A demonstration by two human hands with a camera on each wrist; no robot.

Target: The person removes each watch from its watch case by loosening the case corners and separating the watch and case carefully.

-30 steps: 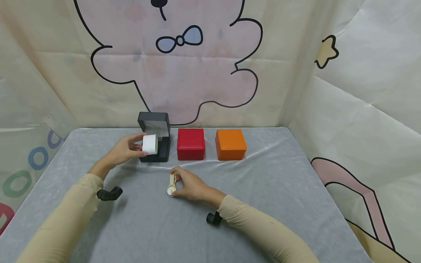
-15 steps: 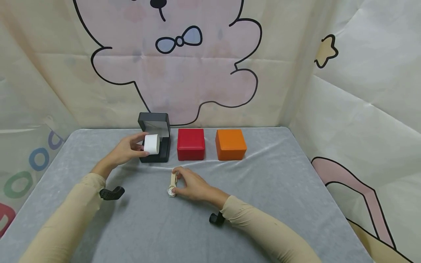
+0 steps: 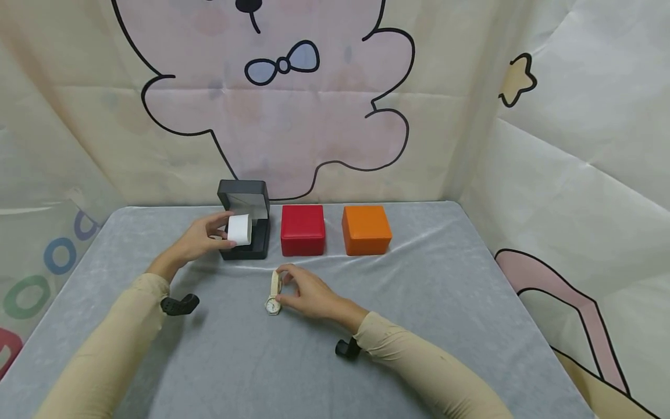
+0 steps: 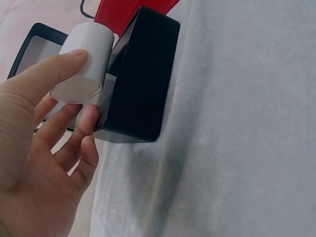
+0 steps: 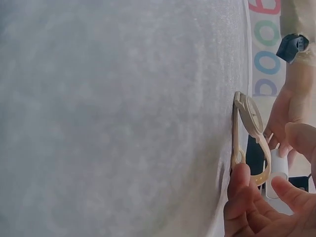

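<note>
My left hand (image 3: 201,237) holds a white cylinder-shaped watch cushion (image 3: 239,230) over the open black watch box (image 3: 251,247), thumb on one side and fingers on the other. In the left wrist view the cushion (image 4: 90,59) is tilted in front of the box's raised lid. A wristwatch (image 3: 273,299) with a cream strap lies on the cloth in front of the box. My right hand (image 3: 311,294) is at its right side. In the right wrist view fingertips (image 5: 240,174) meet the strap end, while the thumb stands apart above the watch (image 5: 253,116).
A shut red box (image 3: 303,230) and a shut orange box (image 3: 367,230) stand in a row to the right of the black box. Grey cloth (image 3: 439,302) covers the table, with a printed curtain (image 3: 324,128) close behind.
My right thumb has drawn slightly back from the watch face. My left hand keeps holding the cushion at the black box, with only small shifts.
</note>
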